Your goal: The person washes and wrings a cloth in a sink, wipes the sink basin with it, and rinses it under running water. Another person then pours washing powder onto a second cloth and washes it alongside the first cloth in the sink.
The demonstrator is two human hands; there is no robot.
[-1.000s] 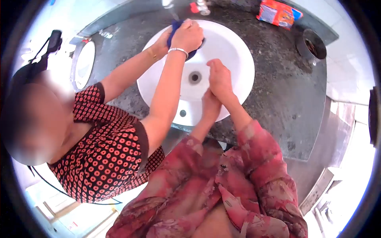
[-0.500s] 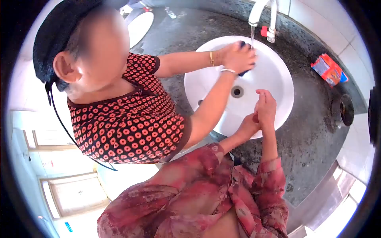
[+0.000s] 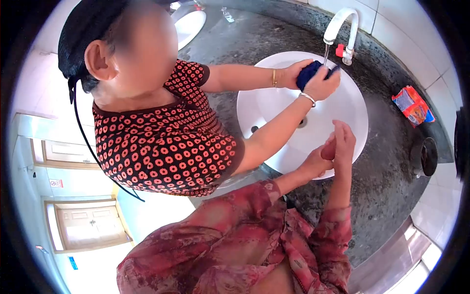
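Over the near right rim of the white sink (image 3: 361, 142), my two bare hands touch each other. My right hand (image 3: 344, 140) is open, its fingers stretched toward the far side and slightly bent. Against its palm side lies my left hand (image 3: 314, 163), its fingertips partly hidden, so its grip is unclear. No object shows in either hand. A co-worker's hands (image 3: 323, 87) hold a dark blue cloth (image 3: 308, 74) over the basin, where water runs from the white tap (image 3: 338, 27).
The co-worker (image 3: 161, 142) leans in from the left, forearms crossing the sink. On the dark stone counter (image 3: 382, 196) at the right are a red and blue packet (image 3: 412, 106) and a dark round container (image 3: 425, 157). Another basin (image 3: 190, 25) is at the upper left.
The view has swung, so sink and hands appear farther right, and the tap shows fully. The co-worker's hands have parted somewhat around the blue cloth. My hands remain together.
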